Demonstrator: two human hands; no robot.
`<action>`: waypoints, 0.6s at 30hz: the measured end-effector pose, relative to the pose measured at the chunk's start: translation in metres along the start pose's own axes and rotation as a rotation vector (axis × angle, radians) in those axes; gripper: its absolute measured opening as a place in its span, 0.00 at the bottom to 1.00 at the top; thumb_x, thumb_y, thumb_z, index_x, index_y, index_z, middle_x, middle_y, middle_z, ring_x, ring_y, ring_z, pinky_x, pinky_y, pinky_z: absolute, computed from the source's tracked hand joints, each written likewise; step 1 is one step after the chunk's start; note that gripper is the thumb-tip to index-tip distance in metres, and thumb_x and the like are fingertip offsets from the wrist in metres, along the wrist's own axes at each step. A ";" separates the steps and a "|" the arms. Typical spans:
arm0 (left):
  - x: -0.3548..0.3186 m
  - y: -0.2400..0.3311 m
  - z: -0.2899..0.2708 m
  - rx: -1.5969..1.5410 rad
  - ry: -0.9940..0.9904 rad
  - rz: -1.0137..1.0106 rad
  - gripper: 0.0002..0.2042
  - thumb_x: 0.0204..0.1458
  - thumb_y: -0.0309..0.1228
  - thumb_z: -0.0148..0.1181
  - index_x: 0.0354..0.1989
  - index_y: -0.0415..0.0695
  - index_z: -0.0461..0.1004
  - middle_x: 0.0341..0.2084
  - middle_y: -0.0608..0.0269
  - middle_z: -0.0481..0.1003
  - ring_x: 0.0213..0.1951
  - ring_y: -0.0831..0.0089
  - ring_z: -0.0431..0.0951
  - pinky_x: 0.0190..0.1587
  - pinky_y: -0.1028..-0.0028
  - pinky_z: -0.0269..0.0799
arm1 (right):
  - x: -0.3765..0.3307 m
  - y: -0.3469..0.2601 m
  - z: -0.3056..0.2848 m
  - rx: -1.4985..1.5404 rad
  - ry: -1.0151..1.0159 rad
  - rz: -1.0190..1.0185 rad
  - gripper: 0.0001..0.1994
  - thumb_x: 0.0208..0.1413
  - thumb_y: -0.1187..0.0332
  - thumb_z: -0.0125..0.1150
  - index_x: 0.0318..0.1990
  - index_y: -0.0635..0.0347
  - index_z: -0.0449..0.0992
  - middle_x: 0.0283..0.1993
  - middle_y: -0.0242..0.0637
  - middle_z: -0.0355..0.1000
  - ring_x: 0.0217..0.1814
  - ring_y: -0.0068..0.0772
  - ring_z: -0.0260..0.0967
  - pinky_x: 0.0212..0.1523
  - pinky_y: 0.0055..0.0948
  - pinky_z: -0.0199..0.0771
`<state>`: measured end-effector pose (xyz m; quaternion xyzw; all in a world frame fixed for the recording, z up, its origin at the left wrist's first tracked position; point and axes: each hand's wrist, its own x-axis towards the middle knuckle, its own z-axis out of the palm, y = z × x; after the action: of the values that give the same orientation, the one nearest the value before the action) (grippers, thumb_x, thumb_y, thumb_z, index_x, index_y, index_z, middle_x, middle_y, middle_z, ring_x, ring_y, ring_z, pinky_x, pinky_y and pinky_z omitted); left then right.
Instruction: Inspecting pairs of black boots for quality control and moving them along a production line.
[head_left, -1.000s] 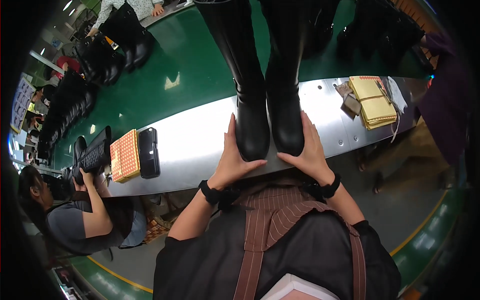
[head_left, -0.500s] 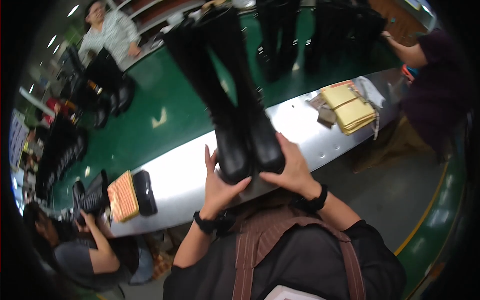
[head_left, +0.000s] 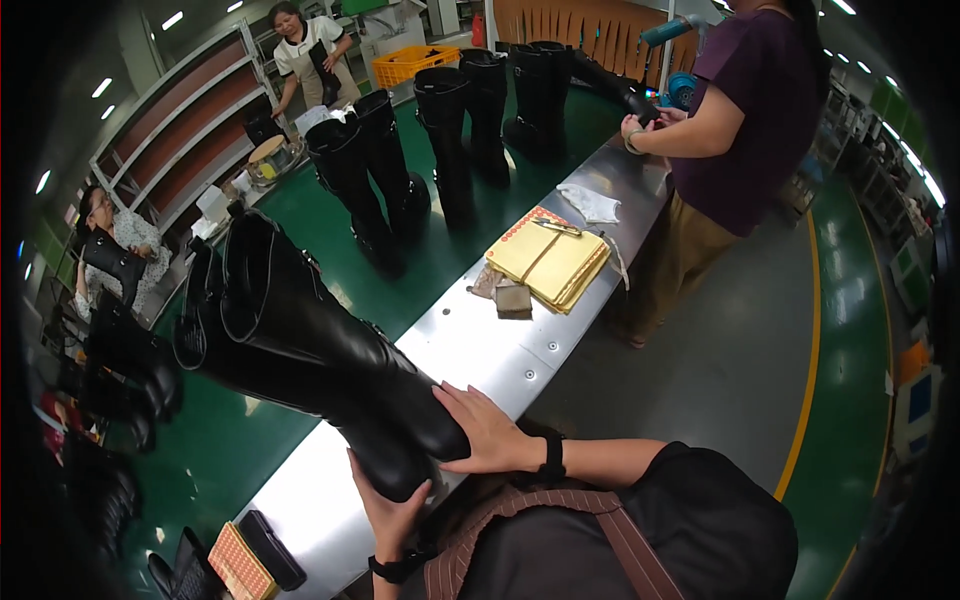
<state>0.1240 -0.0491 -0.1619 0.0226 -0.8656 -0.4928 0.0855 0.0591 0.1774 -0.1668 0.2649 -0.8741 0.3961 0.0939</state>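
Note:
A pair of tall black boots stands side by side on the metal table edge, toes toward me: a left boot [head_left: 385, 458] and a right boot [head_left: 425, 405]. My left hand [head_left: 392, 515] curves round the left boot's toe, thumb at its front and fingers along its outer side. The right boot's toe is held by my right hand [head_left: 492, 436], its fingers over the outer side and its thumb low at the front. Both boot shafts lean away to the upper left in the picture, their tops open. Dark bands circle both my wrists.
Several black boots [head_left: 448, 150] stand along the green tabletop [head_left: 285, 400]. Yellow cards [head_left: 545, 262], a small grey block [head_left: 514, 302] and a white cloth [head_left: 590, 204] lie on the metal strip. A co-worker in purple [head_left: 755, 110] handles a boot at the far right.
My view has swung to the right, so the boots and my hands now sit lower and further left in the picture. Both hands keep their hold on the toes.

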 end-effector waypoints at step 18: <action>0.005 -0.002 0.008 -0.175 -0.038 0.070 0.58 0.33 0.31 0.76 0.70 0.39 0.37 0.64 0.48 0.52 0.64 0.58 0.57 0.66 0.64 0.53 | -0.004 0.009 0.006 -0.045 0.048 -0.063 0.55 0.42 0.46 0.68 0.69 0.67 0.41 0.68 0.59 0.48 0.68 0.56 0.51 0.70 0.48 0.44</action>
<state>0.1173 -0.0443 -0.1667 -0.0244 -0.8211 -0.5634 0.0879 0.0582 0.1799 -0.1782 0.2804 -0.8716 0.3796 0.1329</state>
